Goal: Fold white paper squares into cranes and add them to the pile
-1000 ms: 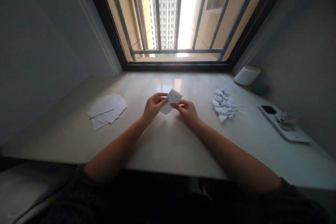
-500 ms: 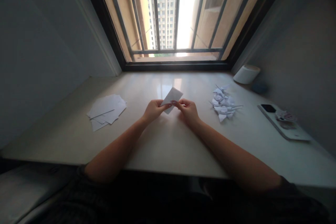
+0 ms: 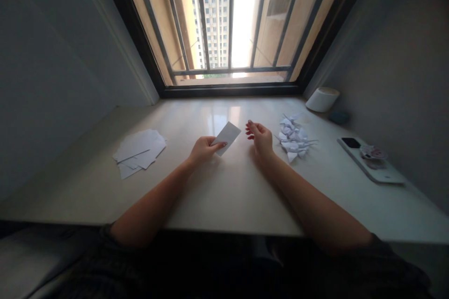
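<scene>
My left hand [image 3: 202, 149] pinches the lower end of a small folded white paper [image 3: 227, 135], which slants up to the right above the pale desk [image 3: 224, 196]. My right hand [image 3: 260, 138] hovers just right of the paper, apart from it, fingers loosely curled and holding nothing. A heap of folded white paper cranes [image 3: 292, 136] lies close beyond my right hand. A loose stack of white sheets [image 3: 139, 147] lies left of my left hand.
A white cylindrical object [image 3: 322, 99] and a small dark item [image 3: 338, 117] sit at the back right. A white phone [image 3: 368, 164] with a small object on it lies at the right. A barred window [image 3: 228, 23] rises behind the desk; grey walls close both sides.
My right hand has let go of the paper and drawn off to the right. The left hand alone now holds it, lower and flatter than before.
</scene>
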`<act>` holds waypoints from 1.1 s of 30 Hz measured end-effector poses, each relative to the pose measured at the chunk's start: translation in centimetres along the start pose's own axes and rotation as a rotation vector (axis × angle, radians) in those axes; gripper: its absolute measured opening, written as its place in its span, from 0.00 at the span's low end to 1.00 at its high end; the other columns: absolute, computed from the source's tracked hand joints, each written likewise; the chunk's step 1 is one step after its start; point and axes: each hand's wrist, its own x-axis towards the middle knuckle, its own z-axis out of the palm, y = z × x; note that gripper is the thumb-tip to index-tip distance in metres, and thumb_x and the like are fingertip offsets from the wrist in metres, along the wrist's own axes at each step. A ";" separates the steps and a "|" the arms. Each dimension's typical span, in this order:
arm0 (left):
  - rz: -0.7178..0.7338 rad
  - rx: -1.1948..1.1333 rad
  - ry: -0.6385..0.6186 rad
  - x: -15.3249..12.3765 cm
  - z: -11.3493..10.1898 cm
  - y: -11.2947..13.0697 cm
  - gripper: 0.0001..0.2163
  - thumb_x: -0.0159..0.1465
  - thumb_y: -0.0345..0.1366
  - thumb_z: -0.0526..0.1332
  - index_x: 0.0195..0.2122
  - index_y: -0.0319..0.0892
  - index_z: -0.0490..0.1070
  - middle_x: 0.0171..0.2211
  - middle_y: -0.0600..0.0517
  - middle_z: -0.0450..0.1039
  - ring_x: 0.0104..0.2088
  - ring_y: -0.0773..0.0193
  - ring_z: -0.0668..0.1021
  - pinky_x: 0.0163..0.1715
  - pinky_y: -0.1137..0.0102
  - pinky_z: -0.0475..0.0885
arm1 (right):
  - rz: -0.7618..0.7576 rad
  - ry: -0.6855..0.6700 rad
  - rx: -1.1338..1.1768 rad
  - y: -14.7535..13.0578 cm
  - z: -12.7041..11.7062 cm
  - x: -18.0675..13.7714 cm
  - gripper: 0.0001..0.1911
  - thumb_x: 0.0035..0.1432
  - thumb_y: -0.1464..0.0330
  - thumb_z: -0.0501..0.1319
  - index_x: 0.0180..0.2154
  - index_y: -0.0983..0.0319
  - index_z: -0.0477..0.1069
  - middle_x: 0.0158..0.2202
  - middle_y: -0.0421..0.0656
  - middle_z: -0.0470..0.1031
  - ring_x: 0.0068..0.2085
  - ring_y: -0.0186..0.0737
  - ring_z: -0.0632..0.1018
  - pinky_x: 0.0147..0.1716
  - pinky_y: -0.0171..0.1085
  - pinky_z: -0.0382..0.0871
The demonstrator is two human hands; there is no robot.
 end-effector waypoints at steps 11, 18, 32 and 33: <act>0.166 0.175 0.205 0.0 -0.5 0.3 0.19 0.57 0.51 0.61 0.31 0.38 0.77 0.23 0.53 0.72 0.26 0.65 0.71 0.26 0.73 0.62 | -0.113 -0.433 -0.258 0.6 1.0 -2.2 0.21 0.42 0.50 0.67 0.26 0.62 0.76 0.26 0.43 0.76 0.28 0.37 0.73 0.29 0.36 0.65; 0.168 0.329 0.214 -0.2 -0.6 0.8 0.15 0.57 0.48 0.60 0.29 0.40 0.76 0.22 0.53 0.72 0.26 0.66 0.70 0.25 0.74 0.60 | -0.117 -0.469 -0.211 0.8 1.4 -2.5 0.20 0.44 0.50 0.67 0.23 0.60 0.70 0.24 0.41 0.74 0.28 0.38 0.74 0.28 0.36 0.66; 0.150 0.320 0.105 -0.1 -0.8 1.2 0.15 0.57 0.47 0.59 0.28 0.39 0.77 0.21 0.53 0.73 0.24 0.65 0.71 0.24 0.74 0.60 | -0.065 -0.235 -0.070 0.6 1.6 -2.6 0.16 0.48 0.54 0.63 0.29 0.59 0.67 0.25 0.38 0.72 0.24 0.32 0.70 0.23 0.33 0.63; 0.154 0.321 0.113 -0.1 -0.8 1.2 0.15 0.57 0.47 0.60 0.27 0.40 0.77 0.20 0.53 0.73 0.24 0.65 0.71 0.24 0.74 0.59 | -0.059 -0.227 -0.071 0.6 1.7 -2.7 0.16 0.48 0.54 0.63 0.29 0.59 0.67 0.25 0.38 0.72 0.23 0.32 0.70 0.23 0.32 0.62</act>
